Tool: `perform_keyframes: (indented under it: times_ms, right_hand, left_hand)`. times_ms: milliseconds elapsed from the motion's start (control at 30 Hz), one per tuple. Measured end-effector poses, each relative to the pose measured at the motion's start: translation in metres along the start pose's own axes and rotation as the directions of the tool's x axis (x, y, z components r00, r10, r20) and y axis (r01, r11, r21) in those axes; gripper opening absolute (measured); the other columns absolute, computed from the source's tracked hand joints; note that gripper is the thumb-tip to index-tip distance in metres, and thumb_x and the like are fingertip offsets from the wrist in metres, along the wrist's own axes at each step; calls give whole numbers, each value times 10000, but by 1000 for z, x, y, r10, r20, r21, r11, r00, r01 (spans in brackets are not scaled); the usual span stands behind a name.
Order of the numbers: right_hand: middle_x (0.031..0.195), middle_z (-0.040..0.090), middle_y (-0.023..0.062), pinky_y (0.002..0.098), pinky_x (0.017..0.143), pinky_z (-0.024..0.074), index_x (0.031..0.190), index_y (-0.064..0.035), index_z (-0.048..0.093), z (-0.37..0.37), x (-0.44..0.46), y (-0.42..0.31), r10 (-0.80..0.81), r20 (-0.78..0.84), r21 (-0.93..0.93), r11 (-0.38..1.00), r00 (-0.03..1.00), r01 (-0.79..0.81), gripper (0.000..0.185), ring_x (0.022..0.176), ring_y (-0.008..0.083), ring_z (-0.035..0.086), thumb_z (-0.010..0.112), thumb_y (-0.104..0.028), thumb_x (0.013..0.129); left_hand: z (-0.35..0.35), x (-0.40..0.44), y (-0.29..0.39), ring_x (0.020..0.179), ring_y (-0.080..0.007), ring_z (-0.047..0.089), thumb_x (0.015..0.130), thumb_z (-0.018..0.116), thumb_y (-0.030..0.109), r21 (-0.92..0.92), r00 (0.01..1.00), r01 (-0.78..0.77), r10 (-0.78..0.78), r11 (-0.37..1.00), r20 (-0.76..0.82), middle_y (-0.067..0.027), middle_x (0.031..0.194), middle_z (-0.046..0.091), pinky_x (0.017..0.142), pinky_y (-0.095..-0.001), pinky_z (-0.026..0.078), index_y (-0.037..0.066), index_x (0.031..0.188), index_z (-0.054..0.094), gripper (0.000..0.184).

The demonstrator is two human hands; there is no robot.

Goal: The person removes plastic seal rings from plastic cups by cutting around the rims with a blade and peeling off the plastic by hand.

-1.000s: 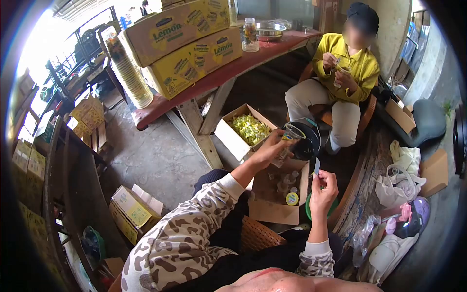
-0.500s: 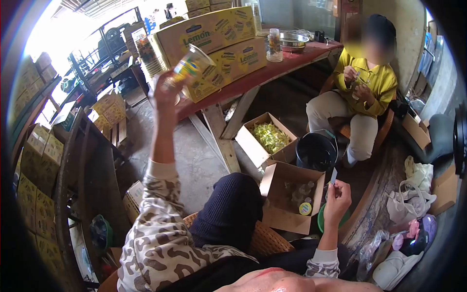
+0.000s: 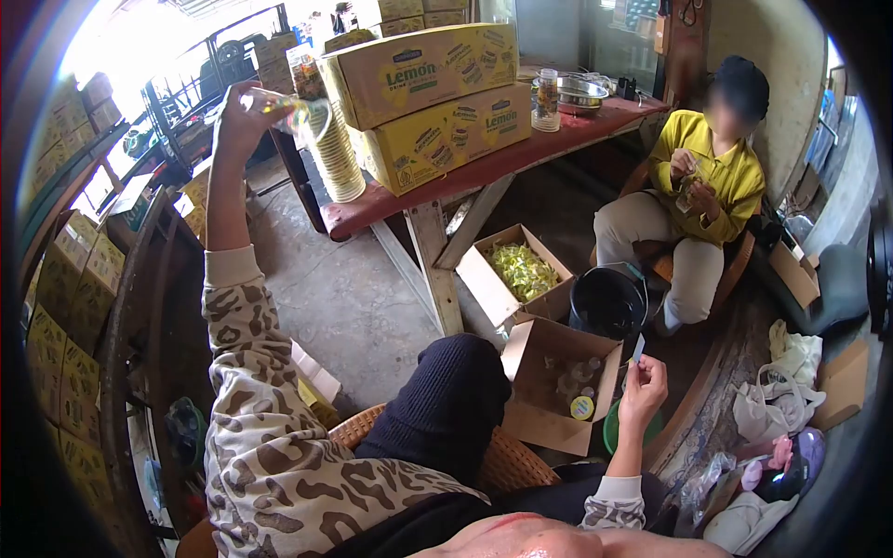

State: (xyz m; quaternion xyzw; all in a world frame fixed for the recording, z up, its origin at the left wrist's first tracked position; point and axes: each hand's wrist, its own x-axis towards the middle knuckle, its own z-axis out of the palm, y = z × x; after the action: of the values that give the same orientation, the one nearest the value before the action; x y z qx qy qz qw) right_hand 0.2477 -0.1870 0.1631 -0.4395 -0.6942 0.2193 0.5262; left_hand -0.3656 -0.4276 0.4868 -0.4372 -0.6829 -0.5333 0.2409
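Note:
My left hand (image 3: 244,116), raised at the upper left, is closed round a clear plastic cup (image 3: 284,104) with a coloured print. The cup is tilted beside a tall stack of nested cups (image 3: 337,158) at the table's end. My right hand (image 3: 644,386) pinches a small thin blade (image 3: 638,348) upright, over the right side of an open cardboard box (image 3: 535,409). Inside that box lie several clear cups and one with a yellow lid (image 3: 582,407).
Lemon cartons (image 3: 446,135) stand on the red table (image 3: 465,177). A box of yellow packets (image 3: 523,270) and a black bucket (image 3: 608,302) are on the floor. A person in yellow (image 3: 712,177) sits at the right. Bags (image 3: 777,400) lie lower right.
My left hand has carried the cup from above the bucket, up and left to the cup stack. The view has shifted. My right hand still holds the blade.

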Motion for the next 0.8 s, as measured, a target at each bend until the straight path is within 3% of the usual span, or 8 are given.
perform_keyframes:
  times_ms: [67, 133, 167, 267, 300, 467, 567, 800]
  right_hand:
    - [856, 604, 80, 320, 627, 485, 971, 6, 624, -1, 0, -1, 10, -9, 6, 1000, 1000, -10, 135, 677, 179, 595, 668, 36, 847]
    - [858, 605, 81, 319, 626, 486, 973, 6, 624, -2, 0, -1, 9, -5, 6, 1000, 1000, -9, 137, 678, 181, 597, 667, 38, 847]
    - [860, 606, 82, 318, 626, 486, 975, 6, 624, -2, 0, -1, 11, -1, 8, 1000, 1000, -11, 139, 680, 182, 599, 666, 39, 846]
    - [859, 606, 84, 315, 624, 486, 971, 6, 625, -2, 1, -5, 2, -7, -2, 1000, 1000, -2, 137, 683, 182, 606, 667, 39, 845]
    - [859, 606, 84, 315, 624, 486, 971, 6, 625, -2, 1, -4, 2, -8, -4, 1000, 1000, -2, 137, 683, 182, 606, 667, 39, 845]
    - [844, 612, 58, 292, 623, 474, 971, 11, 630, -3, 1, 0, -9, -14, -13, 1000, 1000, 9, 122, 673, 135, 576, 696, -6, 870]
    - [844, 605, 80, 314, 621, 488, 966, 3, 629, -4, 2, -3, -5, -6, -11, 1000, 1000, 5, 130, 671, 178, 610, 677, 21, 846]
    - [842, 603, 78, 312, 621, 486, 965, 3, 629, -5, 2, -11, 11, 4, -16, 1000, 1000, -11, 131, 670, 170, 605, 674, 25, 843]
  left_hand:
    - [11, -5, -31, 965, -194, 639, 660, 940, 281, -32, 997, -27, 30, 999, 70, -139, 1108, 652, 861, -328, 526, 38, 1242, 499, 770]
    - [24, -24, -9, 929, -191, 646, 644, 948, 273, 78, 985, 91, -101, 993, 140, -136, 1083, 660, 850, -327, 530, 34, 1268, 442, 838]
    - [31, -24, -32, 924, -203, 659, 641, 949, 264, 156, 983, 32, -59, 987, 176, -142, 1036, 675, 846, -325, 531, 27, 1296, 409, 881]
    - [53, -55, 11, 959, -229, 680, 611, 952, 294, 360, 953, 120, -208, 925, 219, -181, 1032, 689, 850, -352, 535, 9, 1329, 374, 965]
    - [60, -61, 6, 951, -249, 686, 596, 950, 311, 253, 929, 200, -265, 947, 257, -190, 1027, 690, 844, -365, 538, 7, 1322, 385, 968]
    - [81, -74, 23, 932, -286, 691, 600, 923, 381, 473, 957, 142, -243, 870, 160, -185, 1006, 691, 831, -375, 536, 22, 1311, 438, 933]
    - [88, -76, 37, 927, -292, 692, 605, 912, 392, 497, 940, 172, -293, 851, 176, -186, 1002, 692, 829, -380, 533, 28, 1318, 444, 927]
    - [86, -82, 39, 939, -283, 688, 617, 916, 402, 482, 937, 164, -288, 861, 196, -196, 1021, 687, 840, -381, 530, 36, 1318, 438, 924]
